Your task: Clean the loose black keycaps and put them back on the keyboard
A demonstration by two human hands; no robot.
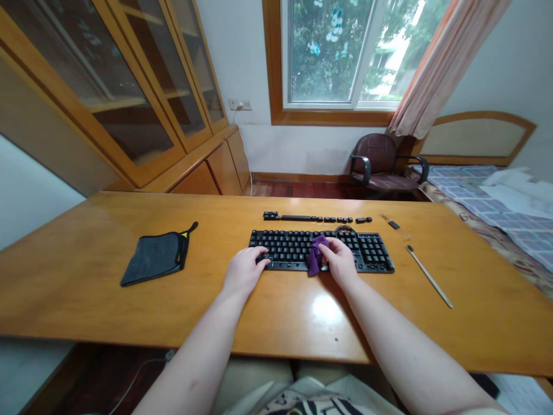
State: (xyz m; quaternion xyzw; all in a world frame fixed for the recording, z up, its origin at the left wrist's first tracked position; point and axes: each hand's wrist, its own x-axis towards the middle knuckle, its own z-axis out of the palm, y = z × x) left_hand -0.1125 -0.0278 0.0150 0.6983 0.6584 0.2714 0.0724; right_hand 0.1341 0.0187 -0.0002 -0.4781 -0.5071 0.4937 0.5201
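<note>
A black keyboard (289, 249) lies on the wooden desk in front of me, with bare spots where keycaps are off along its near row. My left hand (246, 266) grips its left near corner, thumb and forefinger on the edge. In my right hand (340, 259) a purple cloth (317, 256) is pinched between thumb and fingers, pressed to the keyboard right of its middle. Behind the keyboard, loose black keycaps (332, 219) lie in a row, including a long space bar (296, 218). A coiled cable (344, 229) shows at the keyboard's back edge.
A dark grey pouch (155, 257) lies on the desk (207, 225) at left. To the right are a thin brush (429, 276) and a small black piece with clear or wire ends (393, 225). Beyond the desk stand a chair (380, 161), a bed and a glass-fronted cabinet.
</note>
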